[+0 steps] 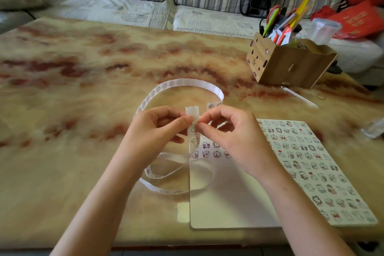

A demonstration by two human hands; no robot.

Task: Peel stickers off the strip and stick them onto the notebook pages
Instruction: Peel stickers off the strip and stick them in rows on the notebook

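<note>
Peeling is the step in hand, and it goes best when the backing is bent sharply away behind the sticker, so the sticker's edge lifts by itself and a nail can slip under it. The lifted piece should be held by its very rim to keep the glue clean and the print uncreased. The backing has to stay taut or it will tear.

The left hand (158,129) pinches the sticker strip (187,83) between thumb and forefinger just below its torn free end and holds that stretch upright, with the other fingers curled loosely behind. The right hand (230,131) comes in from the other side, thumb and forefinger pressed together on the edge of a small cartoon sticker (193,128) on the strip. I cannot tell whether that edge has come free. Both wrists are raised off the table (83,89), forearms reaching in from its near edge.

The rest of the strip loops away toward the middle of the table and coils back toward the near edge, one loop lying over the notebook (228,214). The notebook lies open at the near edge, right of centre. Its right page (311,162) is covered with stickers, while its left page (224,199) has rows only along the top, so the next one probably belongs there. A wooden pen holder (291,64) stands toward the far right corner.
</note>
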